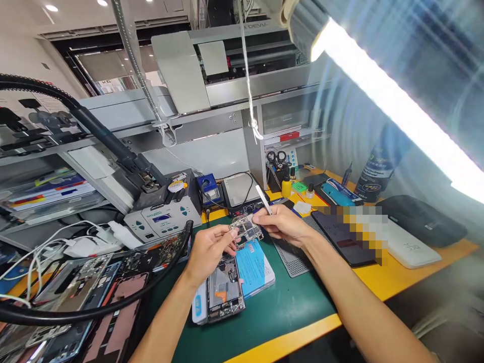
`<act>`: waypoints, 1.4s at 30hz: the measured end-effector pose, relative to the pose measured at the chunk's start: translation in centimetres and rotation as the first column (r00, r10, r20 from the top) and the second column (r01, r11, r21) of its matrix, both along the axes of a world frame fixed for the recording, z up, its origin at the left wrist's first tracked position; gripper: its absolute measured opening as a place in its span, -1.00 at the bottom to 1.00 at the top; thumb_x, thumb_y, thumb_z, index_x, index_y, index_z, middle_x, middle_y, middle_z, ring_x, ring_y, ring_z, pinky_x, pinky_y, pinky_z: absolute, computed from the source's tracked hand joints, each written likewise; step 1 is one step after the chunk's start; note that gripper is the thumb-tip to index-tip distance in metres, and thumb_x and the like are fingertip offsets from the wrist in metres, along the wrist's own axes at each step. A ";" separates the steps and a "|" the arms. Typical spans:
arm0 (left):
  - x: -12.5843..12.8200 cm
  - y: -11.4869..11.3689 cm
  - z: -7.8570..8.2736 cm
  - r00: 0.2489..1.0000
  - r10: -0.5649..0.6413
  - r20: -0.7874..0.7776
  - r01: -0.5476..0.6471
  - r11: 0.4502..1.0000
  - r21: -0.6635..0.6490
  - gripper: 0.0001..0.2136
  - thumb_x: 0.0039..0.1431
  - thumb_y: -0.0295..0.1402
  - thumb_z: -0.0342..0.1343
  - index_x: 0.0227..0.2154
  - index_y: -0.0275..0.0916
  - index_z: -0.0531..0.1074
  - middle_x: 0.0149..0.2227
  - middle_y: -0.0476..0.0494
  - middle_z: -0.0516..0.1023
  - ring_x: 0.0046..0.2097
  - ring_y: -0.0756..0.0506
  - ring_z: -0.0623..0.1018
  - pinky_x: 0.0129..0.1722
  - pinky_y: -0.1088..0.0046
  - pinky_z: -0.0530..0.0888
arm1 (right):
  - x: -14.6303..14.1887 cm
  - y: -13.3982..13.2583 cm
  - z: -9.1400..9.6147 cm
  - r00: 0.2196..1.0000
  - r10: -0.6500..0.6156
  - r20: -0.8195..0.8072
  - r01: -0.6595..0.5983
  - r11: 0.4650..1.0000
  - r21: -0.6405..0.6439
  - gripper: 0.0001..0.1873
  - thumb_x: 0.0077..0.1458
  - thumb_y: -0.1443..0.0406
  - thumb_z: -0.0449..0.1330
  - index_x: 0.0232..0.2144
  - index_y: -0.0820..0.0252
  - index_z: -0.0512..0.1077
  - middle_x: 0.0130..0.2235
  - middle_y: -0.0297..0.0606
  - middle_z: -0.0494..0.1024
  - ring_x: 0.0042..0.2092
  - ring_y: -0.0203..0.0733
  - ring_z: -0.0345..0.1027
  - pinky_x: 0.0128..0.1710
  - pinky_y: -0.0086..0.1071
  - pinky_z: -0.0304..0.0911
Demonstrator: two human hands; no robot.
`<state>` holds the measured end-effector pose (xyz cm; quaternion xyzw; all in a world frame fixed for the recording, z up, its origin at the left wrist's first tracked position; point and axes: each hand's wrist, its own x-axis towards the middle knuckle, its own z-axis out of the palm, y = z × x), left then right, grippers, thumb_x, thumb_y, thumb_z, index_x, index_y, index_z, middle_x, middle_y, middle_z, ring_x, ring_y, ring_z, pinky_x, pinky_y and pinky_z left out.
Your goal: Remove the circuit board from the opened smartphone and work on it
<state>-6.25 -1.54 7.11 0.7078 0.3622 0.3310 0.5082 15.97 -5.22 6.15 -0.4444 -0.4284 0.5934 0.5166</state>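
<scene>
A bare phone circuit board (249,230) is held up above the green mat (287,302). Fingers and thumb of my left hand (206,251) pinch its left edge. My right hand (283,224) is closed around a slim, white stick-like tool (263,198) that points up and left; its exact kind cannot be made out. The right fingertips also meet the board's upper right side. Below the board lies an opened phone (226,287) with dark insides and an orange flex piece. It rests on a white and blue box or booklet (257,269), partly hidden by my left hand.
A black hose (151,295) curves across the left, over several disassembled phones (113,322). A grey control station (162,222) stands behind. To the right are a perforated mat (293,252), a dark phone (336,237) and a white power bank (406,242). A bright lamp (393,101) hangs overhead.
</scene>
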 end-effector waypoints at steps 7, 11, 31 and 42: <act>-0.7 -0.3 0.0 0.999 -0.006 0.040 0.011 0.993 -0.117 -0.72 0.18 -0.15 0.22 -0.34 -0.33 0.58 -0.46 -0.08 0.57 -0.50 -0.01 0.57 -0.47 0.50 0.54 | -0.4 -0.3 0.0 0.998 0.013 0.064 -0.013 1.000 0.000 -0.69 -0.05 0.16 0.44 -0.50 0.23 0.45 -0.63 -0.53 0.12 -0.60 -0.46 -0.17 -0.66 -0.46 -0.33; -1.0 -0.3 -0.3 1.000 0.004 0.028 -0.001 0.993 -0.115 -0.70 0.25 -0.14 0.15 -0.29 -0.32 0.57 -0.46 -0.07 0.56 -0.54 -0.04 0.57 -0.53 0.46 0.51 | -0.7 -0.5 0.1 0.996 0.038 0.076 -0.037 0.999 -0.011 -0.71 -0.02 0.17 0.43 -0.49 0.22 0.44 -0.63 -0.54 0.09 -0.60 -0.45 -0.19 -0.65 -0.44 -0.34; -1.3 -1.4 -1.3 0.996 0.048 0.069 -0.079 0.811 0.579 -0.84 0.32 -0.42 0.09 -0.15 -0.22 0.57 -0.27 -0.07 0.56 -0.31 -0.01 0.54 -0.31 0.47 0.50 | -0.5 -0.7 0.3 0.989 0.030 0.145 -0.053 0.986 0.155 -0.66 -0.09 0.11 0.49 -0.34 0.23 0.66 -0.47 -0.36 0.43 -0.57 -0.45 -0.04 -0.64 -0.45 -0.20; -1.3 -1.6 -1.3 0.992 0.059 0.107 -0.118 0.707 0.698 -0.75 0.29 -0.53 0.11 -0.04 -0.18 0.55 -0.17 -0.10 0.57 -0.16 -0.03 0.55 -0.15 0.43 0.49 | -0.2 -1.1 0.6 0.988 0.069 0.139 -0.094 0.978 0.186 -0.71 -0.13 0.18 0.51 -0.33 0.20 0.69 -0.51 -0.39 0.37 -0.54 -0.41 0.02 -0.62 -0.46 -0.14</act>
